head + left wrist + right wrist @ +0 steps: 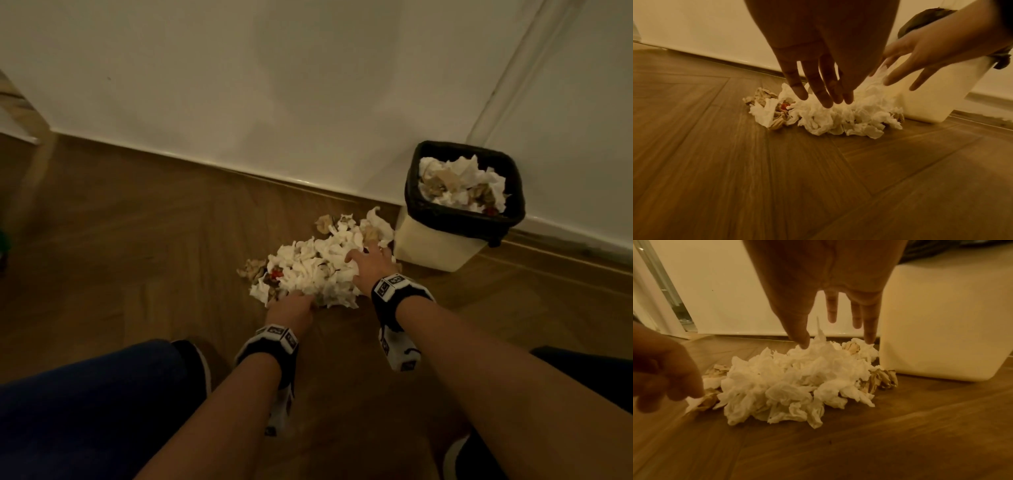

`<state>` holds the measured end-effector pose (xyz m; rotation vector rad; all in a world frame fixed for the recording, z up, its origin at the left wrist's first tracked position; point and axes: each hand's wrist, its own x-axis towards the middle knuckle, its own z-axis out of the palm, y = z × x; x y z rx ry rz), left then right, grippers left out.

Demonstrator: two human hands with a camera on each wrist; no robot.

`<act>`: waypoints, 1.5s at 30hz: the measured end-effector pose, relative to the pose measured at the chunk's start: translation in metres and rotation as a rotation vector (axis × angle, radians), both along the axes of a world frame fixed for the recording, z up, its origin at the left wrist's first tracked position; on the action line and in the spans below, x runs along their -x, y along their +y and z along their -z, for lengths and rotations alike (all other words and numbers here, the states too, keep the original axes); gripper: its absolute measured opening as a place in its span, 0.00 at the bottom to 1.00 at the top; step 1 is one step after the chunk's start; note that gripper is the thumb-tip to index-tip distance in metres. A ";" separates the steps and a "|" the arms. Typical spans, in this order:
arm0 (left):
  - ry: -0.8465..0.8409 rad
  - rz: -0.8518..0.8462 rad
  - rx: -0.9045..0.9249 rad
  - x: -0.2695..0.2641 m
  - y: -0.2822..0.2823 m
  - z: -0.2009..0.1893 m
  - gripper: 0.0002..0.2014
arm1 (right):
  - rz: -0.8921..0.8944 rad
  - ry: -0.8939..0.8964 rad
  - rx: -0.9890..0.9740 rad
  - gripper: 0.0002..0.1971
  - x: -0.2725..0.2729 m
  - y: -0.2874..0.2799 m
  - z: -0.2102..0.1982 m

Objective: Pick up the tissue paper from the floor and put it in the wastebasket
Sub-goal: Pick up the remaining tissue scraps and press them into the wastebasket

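Observation:
A heap of crumpled white and brown tissue paper lies on the wooden floor, just left of the wastebasket. The basket is cream with a black liner and holds a lot of tissue. My left hand reaches the near edge of the heap. In the left wrist view its fingers are straight and point down onto the tissue. My right hand hovers over the heap's right side with its fingers spread, the thumb tip touching the tissue. Neither hand holds anything.
The white wall and its baseboard run close behind the heap. The basket stands against them. My knee in blue trousers and a dark shoe are at the lower left. A wooden furniture leg stands far left.

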<state>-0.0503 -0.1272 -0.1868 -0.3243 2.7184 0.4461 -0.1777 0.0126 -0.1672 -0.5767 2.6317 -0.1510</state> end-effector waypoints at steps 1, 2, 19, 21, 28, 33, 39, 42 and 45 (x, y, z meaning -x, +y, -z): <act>0.002 0.001 0.001 0.001 0.001 0.000 0.16 | -0.001 -0.038 -0.004 0.22 0.002 0.000 0.003; 0.006 0.004 0.007 0.001 0.001 0.001 0.16 | -0.006 -0.082 -0.017 0.24 0.003 0.000 0.006; 0.116 -0.058 0.054 0.070 0.009 0.013 0.29 | 0.184 0.065 0.596 0.06 0.023 0.026 0.000; 0.041 -0.024 0.071 0.076 0.008 0.012 0.23 | 0.177 0.093 0.609 0.04 0.023 0.031 0.000; -0.140 0.095 0.125 0.089 0.009 0.006 0.14 | 0.270 0.100 0.653 0.09 0.026 0.040 -0.005; 0.044 -0.045 -0.039 0.093 0.006 -0.008 0.07 | 0.424 0.040 0.835 0.08 0.024 0.046 -0.020; 0.329 -0.226 -0.247 0.087 -0.001 -0.035 0.08 | 0.580 0.041 0.970 0.07 0.018 0.057 -0.041; 0.389 -0.231 -0.296 0.084 -0.004 -0.053 0.13 | 0.627 0.044 1.037 0.08 0.016 0.062 -0.055; 0.424 -0.233 -0.322 0.082 -0.005 -0.078 0.12 | 0.662 0.021 1.118 0.08 0.016 0.065 -0.075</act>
